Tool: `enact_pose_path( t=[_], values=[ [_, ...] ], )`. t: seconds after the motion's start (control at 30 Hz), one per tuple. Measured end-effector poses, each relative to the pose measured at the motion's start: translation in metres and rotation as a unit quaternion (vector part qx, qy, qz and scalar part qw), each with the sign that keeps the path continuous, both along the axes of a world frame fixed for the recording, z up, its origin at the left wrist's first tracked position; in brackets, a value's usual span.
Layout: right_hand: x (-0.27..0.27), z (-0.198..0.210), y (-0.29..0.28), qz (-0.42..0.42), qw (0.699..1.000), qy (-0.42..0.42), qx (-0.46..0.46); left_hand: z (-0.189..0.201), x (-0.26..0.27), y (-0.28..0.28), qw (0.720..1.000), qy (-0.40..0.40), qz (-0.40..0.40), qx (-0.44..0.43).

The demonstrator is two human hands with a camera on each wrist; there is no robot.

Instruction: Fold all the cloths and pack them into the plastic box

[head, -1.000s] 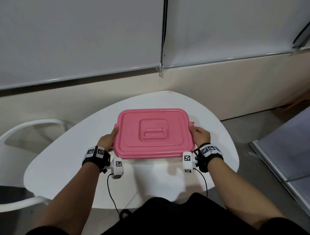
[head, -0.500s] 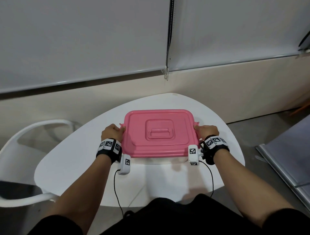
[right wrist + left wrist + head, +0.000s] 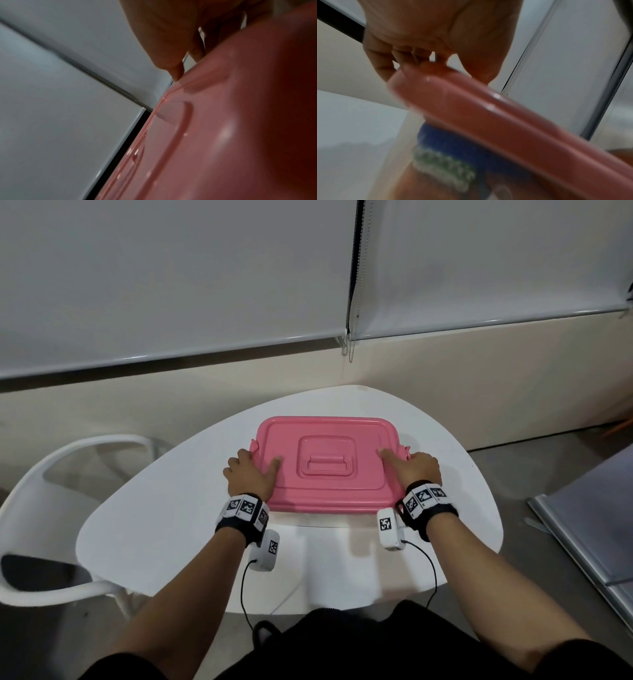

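The pink lid (image 3: 325,463) sits on the plastic box in the middle of the white table (image 3: 164,529). My left hand (image 3: 248,474) grips the lid's left edge, thumb lying on top and fingers curled over the side. On the opposite edge my right hand (image 3: 416,470) holds the same way, its fingers down by the side latch. In the left wrist view the lid (image 3: 488,115) runs under my left hand (image 3: 428,33), and a blue cloth (image 3: 453,142) and a green-and-white patterned cloth (image 3: 443,166) show through the box's clear wall. The right wrist view shows the lid (image 3: 240,135) under my right hand (image 3: 171,33).
A white chair (image 3: 41,508) stands at the table's left. Grey blinds with a hanging cord (image 3: 349,302) cover the wall behind. A grey panel (image 3: 589,525) lies on the floor to the right.
Both hands slid forward along the lid's sides, and their thumbs came up onto the lid's top. The box now lies a little farther from me.
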State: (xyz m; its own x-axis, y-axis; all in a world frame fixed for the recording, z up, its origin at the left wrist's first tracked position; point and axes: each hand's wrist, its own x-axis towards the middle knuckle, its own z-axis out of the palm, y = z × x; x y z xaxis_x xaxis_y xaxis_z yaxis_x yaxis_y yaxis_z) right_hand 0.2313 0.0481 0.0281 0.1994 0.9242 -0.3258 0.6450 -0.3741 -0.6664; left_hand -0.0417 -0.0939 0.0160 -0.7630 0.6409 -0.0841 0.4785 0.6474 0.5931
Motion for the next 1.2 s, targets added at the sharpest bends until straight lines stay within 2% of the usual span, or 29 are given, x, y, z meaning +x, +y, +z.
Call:
enact_pose_path(
  t=[0.13, 0.27, 0.43, 0.57, 0.7, 0.8, 0.87, 0.9, 1.0, 1.13, 1.2],
  values=[
    [0.001, -0.008, 0.005, 0.054, 0.996, -0.072, -0.013, -0.005, 0.01, -0.002, 0.998, -0.002, 0.038, 0.045],
    [0.003, 0.003, 0.008, 0.064, 0.996, -0.064, -0.016, -0.006, 0.011, 0.0, 0.997, -0.006, 0.052, 0.057],
    [0.001, 0.018, 0.009, 0.089, 0.99, -0.105, -0.008, -0.01, 0.013, 0.001, 0.995, -0.003, 0.066, 0.068],
    [-0.017, 0.025, -0.001, 0.11, 0.976, -0.176, 0.064, -0.009, 0.021, 0.003, 0.996, 0.01, 0.067, 0.066],
    [-0.035, 0.025, -0.008, 0.071, 0.986, -0.132, 0.077, -0.006, 0.031, 0.002, 0.997, 0.032, 0.073, 0.017],
    [-0.027, 0.018, -0.01, 0.101, 0.978, -0.113, 0.144, -0.005, 0.031, 0.004, 0.995, 0.089, 0.033, -0.016],
    [-0.023, 0.01, -0.021, 0.153, 0.954, -0.09, 0.24, -0.004, 0.031, 0.008, 0.989, 0.139, -0.048, 0.001],
    [-0.022, 0.005, -0.028, 0.199, 0.939, -0.109, 0.259, -0.004, 0.032, 0.009, 0.983, 0.153, -0.104, 0.0],
    [-0.023, -0.007, -0.043, 0.335, 0.892, -0.237, 0.19, -0.007, 0.037, 0.004, 0.962, 0.16, -0.212, -0.06],
    [-0.024, -0.003, -0.039, 0.36, 0.886, -0.261, 0.131, -0.002, 0.032, 0.006, 0.962, 0.145, -0.216, -0.086],
    [-0.025, 0.0, -0.042, 0.348, 0.896, -0.244, 0.126, -0.004, 0.034, 0.005, 0.967, 0.137, -0.198, -0.077]
  ],
)
